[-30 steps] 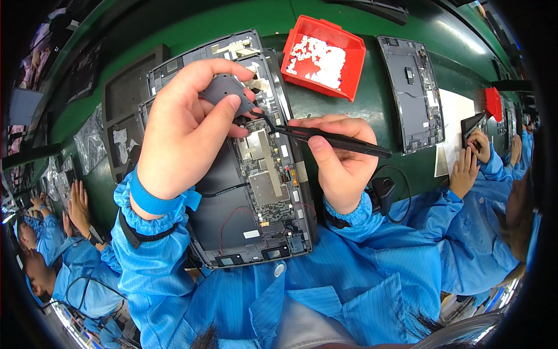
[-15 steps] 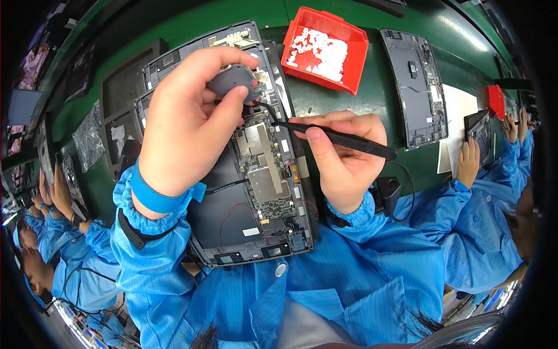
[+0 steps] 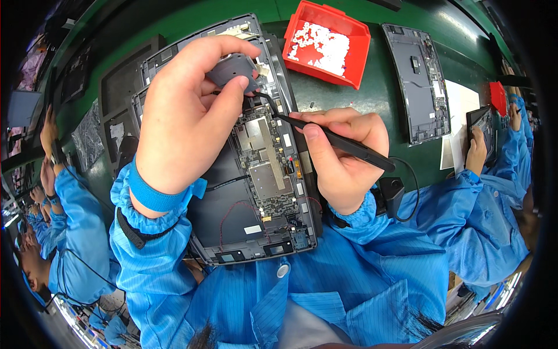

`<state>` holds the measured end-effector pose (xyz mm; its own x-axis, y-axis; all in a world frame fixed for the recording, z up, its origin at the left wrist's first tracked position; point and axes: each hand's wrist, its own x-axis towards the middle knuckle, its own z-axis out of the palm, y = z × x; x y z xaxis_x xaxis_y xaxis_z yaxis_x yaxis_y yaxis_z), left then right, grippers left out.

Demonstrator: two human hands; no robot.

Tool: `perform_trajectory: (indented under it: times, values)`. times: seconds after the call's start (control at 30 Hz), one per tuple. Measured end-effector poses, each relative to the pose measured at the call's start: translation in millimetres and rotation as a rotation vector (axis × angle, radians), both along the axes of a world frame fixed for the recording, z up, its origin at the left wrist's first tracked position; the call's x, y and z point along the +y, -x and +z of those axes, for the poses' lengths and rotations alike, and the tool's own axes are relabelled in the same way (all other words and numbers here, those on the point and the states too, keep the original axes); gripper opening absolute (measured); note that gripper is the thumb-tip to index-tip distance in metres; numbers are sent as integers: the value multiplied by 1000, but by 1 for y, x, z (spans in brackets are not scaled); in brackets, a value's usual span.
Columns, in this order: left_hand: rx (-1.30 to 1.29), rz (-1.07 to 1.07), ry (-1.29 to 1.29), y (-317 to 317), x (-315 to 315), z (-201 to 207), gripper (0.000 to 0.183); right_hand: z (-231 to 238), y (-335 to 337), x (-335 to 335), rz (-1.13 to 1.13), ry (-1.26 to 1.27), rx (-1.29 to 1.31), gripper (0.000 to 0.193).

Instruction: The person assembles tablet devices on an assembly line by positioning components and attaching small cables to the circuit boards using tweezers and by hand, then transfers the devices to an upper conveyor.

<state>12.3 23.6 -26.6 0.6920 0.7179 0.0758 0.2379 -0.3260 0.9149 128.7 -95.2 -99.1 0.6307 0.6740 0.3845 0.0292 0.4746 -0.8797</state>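
My left hand (image 3: 186, 116) pinches a dark grey module (image 3: 232, 71) with rounded corners between thumb and fingers. It is held above an opened tablet-like device (image 3: 218, 215) whose circuit board (image 3: 264, 157) lies bare. A black cable (image 3: 268, 102) curves from beneath the module down to the board's upper edge. My right hand (image 3: 349, 157) is closed round black tweezers (image 3: 343, 142). Their tips meet the cable's lower end beside the board; whether they grip it is too small to tell. Thin red wires (image 3: 229, 209) run across the lower part of the housing.
A red bin (image 3: 357, 52) of small white pieces stands beyond the device. Another opened device (image 3: 415, 84) lies to the right, near white paper (image 3: 462, 110). A clear plastic bag (image 3: 87, 136) and dark tray (image 3: 113, 81) are on the left. Co-workers in blue sit on both sides.
The tweezers' tips have shifted slightly up and right along the cable. My left hand still holds the module, moved slightly upward. Co-workers' hands on both sides have moved.
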Motion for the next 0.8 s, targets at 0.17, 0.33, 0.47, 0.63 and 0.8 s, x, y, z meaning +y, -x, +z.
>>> perform_trajectory:
  times: [0.17, 0.33, 0.47, 0.63, 0.8]
  values:
    - [-19, 11, -4, -1, 1, -1, 28, 0, 0, 2, -2, -1, -24, 26]
    - [34, 34, -39, -1, 2, 0, 28, 0, 1, 2, -38, -24, -116, 26]
    - [174, 83, -247, -1, 4, -4, 31, -8, 1, 7, -80, -81, -213, 27]
    - [158, 94, -310, 0, 7, -11, 37, -9, 2, 7, -101, -99, -349, 29]
    - [231, 85, -330, -3, 4, -7, 53, -4, 2, 6, -110, -67, -391, 28]
